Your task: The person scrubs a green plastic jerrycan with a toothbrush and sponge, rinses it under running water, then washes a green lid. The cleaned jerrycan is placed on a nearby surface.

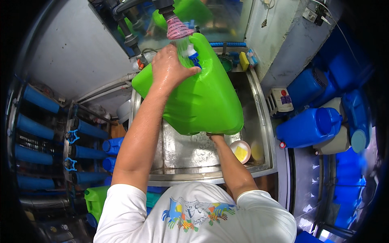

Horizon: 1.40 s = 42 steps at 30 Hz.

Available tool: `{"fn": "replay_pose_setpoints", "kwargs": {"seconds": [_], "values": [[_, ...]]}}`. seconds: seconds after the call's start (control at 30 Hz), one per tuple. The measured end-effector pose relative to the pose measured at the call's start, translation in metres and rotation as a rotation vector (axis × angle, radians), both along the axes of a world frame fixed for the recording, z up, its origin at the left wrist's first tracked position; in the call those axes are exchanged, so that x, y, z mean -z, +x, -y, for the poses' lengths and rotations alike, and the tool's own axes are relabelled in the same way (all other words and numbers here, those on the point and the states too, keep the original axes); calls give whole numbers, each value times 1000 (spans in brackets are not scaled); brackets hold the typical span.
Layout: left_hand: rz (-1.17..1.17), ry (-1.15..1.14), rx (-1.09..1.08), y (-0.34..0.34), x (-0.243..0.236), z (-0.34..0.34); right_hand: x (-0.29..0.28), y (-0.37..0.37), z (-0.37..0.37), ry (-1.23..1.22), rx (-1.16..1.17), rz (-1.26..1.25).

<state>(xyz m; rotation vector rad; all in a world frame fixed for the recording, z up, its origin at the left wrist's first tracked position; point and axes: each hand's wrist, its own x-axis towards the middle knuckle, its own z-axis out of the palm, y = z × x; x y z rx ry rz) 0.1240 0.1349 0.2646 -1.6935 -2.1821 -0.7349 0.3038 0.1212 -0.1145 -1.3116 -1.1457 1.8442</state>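
Observation:
A bright green plastic water jug (202, 101) is tilted over the metal sink, under a tap with a pink printed cloth (178, 28) round its mouth. Water streams from the cloth onto the jug's top. Beside the stream, my left hand (172, 67) grips the jug's upper part, its thumb stretched toward a blue and white spigot (192, 52). My right hand (214, 136) reaches under the jug's lower end and holds it from below; its fingers are hidden behind the jug.
Inside the sink (178, 175), a pale round bowl (240, 152) with a yellow sponge lies at the right. Another yellow sponge (244, 61) stands at the back right corner. Blue jugs (308, 127) are stacked on the right. Blue filter tubes (34, 129) line the left, near another green jug (96, 201).

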Motion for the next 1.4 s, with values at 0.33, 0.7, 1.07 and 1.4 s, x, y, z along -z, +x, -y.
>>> {"fn": "replay_pose_setpoints", "kwargs": {"seconds": [0.33,0.7,1.07,1.4], "values": [[-31,37,1,-6,-6,2,0,7,0,14,8,-31],[-12,27,6,-1,-6,6,-13,9,5,12,72,47],[45,114,42,-20,5,5,-19,18,7,27,21,-26],[104,9,39,-17,15,-1,-15,33,6,71,112,22]]}}
